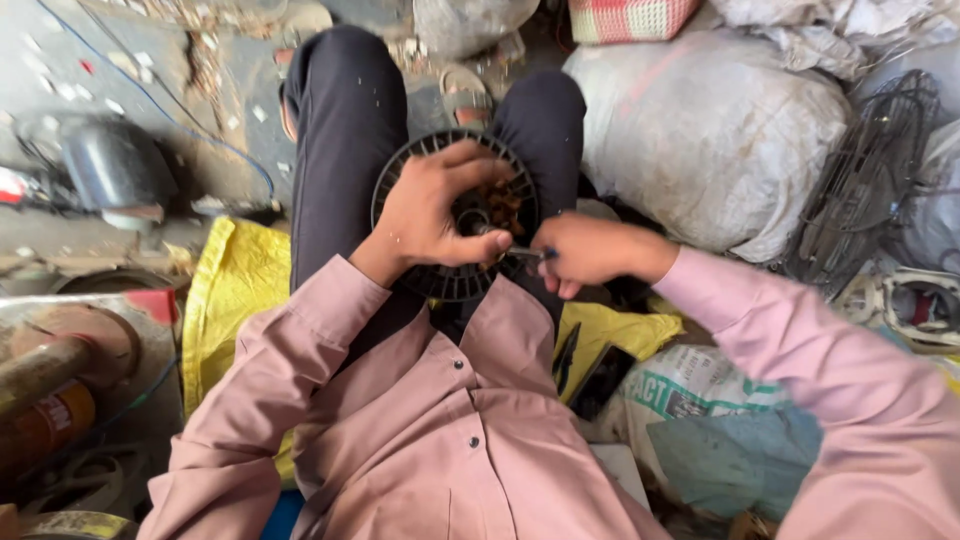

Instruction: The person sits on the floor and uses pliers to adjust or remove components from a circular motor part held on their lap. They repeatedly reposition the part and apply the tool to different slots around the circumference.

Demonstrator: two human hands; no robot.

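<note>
Steadying a round black slotted plastic fan housing (pixel 440 270) on the lap, the left hand (pixel 432 212) grips it; the right hand (pixel 588 250) clamps a small metal tool (pixel 522 254) at its hub. Loosening appears underway; firm bracing is needed.

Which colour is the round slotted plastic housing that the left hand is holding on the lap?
The round slotted plastic housing is black, clearest in the head view.

The fan housing (pixel 455 215) is resting on the lap, between the knees. The big sack (pixel 710 140) is lying to its right, the wire guard (pixel 860 190) beyond that; the helmet-like shell (pixel 115 165) is sitting far to its left.
</note>
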